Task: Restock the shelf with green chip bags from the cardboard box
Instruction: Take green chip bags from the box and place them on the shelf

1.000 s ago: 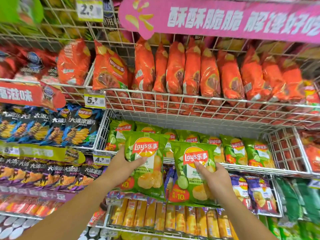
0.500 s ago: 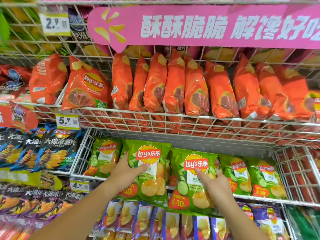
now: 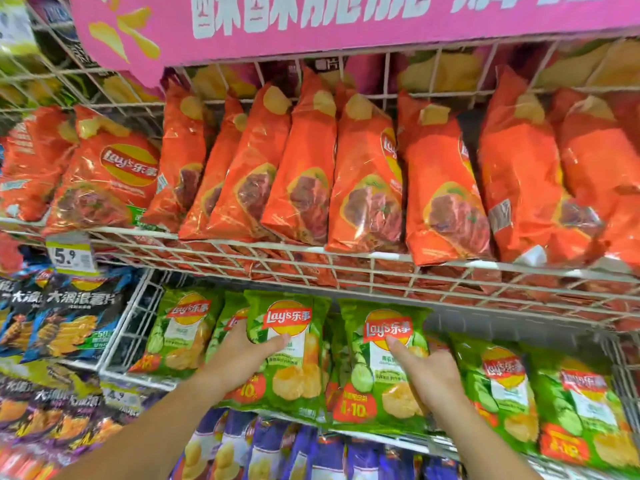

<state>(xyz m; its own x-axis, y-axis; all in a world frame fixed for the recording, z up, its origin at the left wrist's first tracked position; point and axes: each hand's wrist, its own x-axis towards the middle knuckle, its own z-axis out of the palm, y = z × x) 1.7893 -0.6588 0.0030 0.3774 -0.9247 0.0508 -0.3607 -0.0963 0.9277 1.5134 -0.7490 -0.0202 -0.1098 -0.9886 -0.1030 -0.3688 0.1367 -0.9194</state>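
Each of my hands holds a green chip bag upright at the front of the white wire shelf (image 3: 429,441). My left hand (image 3: 239,362) grips the left green bag (image 3: 294,358), thumb across its front and fingers behind its left edge. My right hand (image 3: 426,372) grips the right green bag (image 3: 374,368), thumb on the logo. Both bags stand among other green bags (image 3: 540,393) in the same shelf row. The cardboard box is out of view.
Orange chip bags (image 3: 304,174) fill the wire shelf directly above, whose front rim (image 3: 311,258) hangs close over the green row. A pink banner (image 3: 311,22) is at the top. Dark blue bags (image 3: 69,317) sit left, purple bags (image 3: 277,452) below.
Both hands have carried the green bags up and forward into the green shelf row. The camera has moved closer and tilted up.
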